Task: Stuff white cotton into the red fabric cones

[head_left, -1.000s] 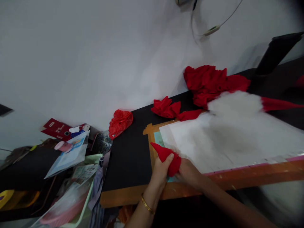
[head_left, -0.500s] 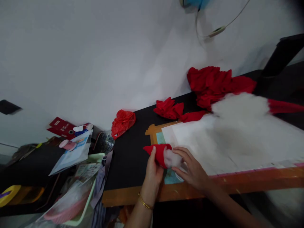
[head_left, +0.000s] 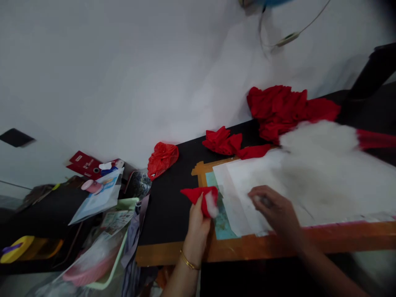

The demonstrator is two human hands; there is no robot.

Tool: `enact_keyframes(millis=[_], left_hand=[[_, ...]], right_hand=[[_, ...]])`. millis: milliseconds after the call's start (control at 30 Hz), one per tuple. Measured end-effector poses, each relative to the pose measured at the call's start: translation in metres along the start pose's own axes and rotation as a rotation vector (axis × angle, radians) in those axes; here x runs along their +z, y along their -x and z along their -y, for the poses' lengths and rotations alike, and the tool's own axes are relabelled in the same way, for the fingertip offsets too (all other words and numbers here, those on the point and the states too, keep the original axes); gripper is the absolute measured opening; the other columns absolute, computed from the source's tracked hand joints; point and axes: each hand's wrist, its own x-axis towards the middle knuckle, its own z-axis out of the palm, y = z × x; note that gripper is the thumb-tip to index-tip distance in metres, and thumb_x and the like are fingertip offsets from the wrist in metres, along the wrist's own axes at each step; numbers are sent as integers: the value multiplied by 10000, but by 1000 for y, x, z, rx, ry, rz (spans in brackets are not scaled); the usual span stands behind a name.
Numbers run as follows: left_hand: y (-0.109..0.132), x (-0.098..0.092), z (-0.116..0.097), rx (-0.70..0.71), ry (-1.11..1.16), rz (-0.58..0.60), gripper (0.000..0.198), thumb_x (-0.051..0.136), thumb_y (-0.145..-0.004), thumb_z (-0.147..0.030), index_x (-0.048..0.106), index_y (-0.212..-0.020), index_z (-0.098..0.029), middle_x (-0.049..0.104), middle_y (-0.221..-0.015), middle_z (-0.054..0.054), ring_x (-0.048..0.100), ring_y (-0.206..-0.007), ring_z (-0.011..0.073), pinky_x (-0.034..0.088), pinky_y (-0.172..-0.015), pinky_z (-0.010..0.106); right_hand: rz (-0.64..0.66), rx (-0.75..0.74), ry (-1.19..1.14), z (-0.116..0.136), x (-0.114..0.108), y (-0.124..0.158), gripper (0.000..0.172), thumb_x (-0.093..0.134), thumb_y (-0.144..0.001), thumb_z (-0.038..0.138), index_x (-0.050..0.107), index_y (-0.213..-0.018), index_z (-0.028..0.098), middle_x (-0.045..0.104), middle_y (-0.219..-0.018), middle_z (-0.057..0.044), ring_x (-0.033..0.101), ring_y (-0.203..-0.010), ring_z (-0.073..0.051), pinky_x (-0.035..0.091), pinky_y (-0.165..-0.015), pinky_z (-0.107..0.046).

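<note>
My left hand grips a small pointed red cloth cone, its tip toward the left. White stuffing shows at the cone's open end on the right. Over the white sheets, my right hand is apart from the cone with its fingers curled; something small and pale shows between them, too blurred to name. Beyond it a heap of white fluff lies on the sheets.
Red cloth pieces and a larger red pile lie along the wall. A red plastic bag sits on the black table. At the left are a green basket and a pink spool.
My right hand has moved off the stuffing to the right, and its fingers have curled. Less stuffing sticks out of the cone, which stays in my left hand.
</note>
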Motion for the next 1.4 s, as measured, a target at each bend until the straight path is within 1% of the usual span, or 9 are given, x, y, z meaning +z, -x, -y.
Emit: enact_keyframes(millis=[167,300,500,700,867,967,1067,1233,1400], left_hand=[[-2,9,-21,-243,286,43,335,706,-781,-415,681,-1007,-170,755,-976,89,705,-910,238,559,-861,384],[7,24,-15,-277,283,102,344,693,-801,-399,687,-1040,-152,756,-999,92,703,-921,234,557,-865,364],[34,29,2,-138,-60,318,586,821,-681,-345,630,-1187,-119,703,-1158,156,650,-1087,300,506,-931,364],[40,18,4,46,-244,325,939,869,-557,-132,442,-1391,-186,591,-1323,167,600,-1162,304,485,-964,363],[33,10,9,224,-250,244,624,815,-638,-154,599,-1222,-194,605,-1274,133,583,-1160,260,453,-976,319],[26,4,10,258,-387,231,376,748,-669,-137,660,-1031,-196,689,-1002,59,644,-857,188,493,-778,261],[18,2,6,318,-535,172,213,660,-638,-76,643,-807,-203,626,-734,-28,536,-594,127,423,-594,214],[15,6,-1,463,-561,80,191,633,-613,-68,630,-747,-204,600,-710,-31,530,-682,149,397,-662,209],[19,5,9,477,-582,83,260,632,-640,-80,627,-857,-224,614,-809,-9,563,-783,176,423,-758,239]], right_hand=[[-147,-198,440,-24,-33,-30,402,630,-846,427,622,-1172,194,581,-1305,-169,508,-1230,-390,382,-1021,-591],[-15,-296,320,5,-16,-29,534,633,-860,320,478,-1357,204,503,-1393,-154,491,-1267,-302,422,-1046,-481],[386,-6,-1,27,34,-27,405,528,-702,99,609,-1081,214,699,-1013,-51,658,-911,-229,529,-798,-348],[222,227,-227,16,48,-18,397,483,-599,124,563,-976,222,704,-932,-16,655,-777,-197,517,-677,-297],[206,303,-343,11,48,-20,420,498,-587,142,512,-999,224,696,-963,-34,666,-832,-207,523,-710,-313],[299,315,-380,13,49,-20,406,497,-605,129,501,-998,228,682,-931,-15,648,-801,-189,506,-672,-286],[379,255,-357,17,50,-15,376,505,-635,115,524,-995,221,669,-918,-2,625,-791,-179,495,-698,-286],[352,283,-388,15,55,-9,359,491,-751,183,537,-1107,204,661,-1036,-36,627,-925,-199,498,-824,-328],[213,333,-412,18,64,-4,302,492,-715,196,551,-1012,208,649,-939,-27,622,-809,-194,513,-717,-306]])
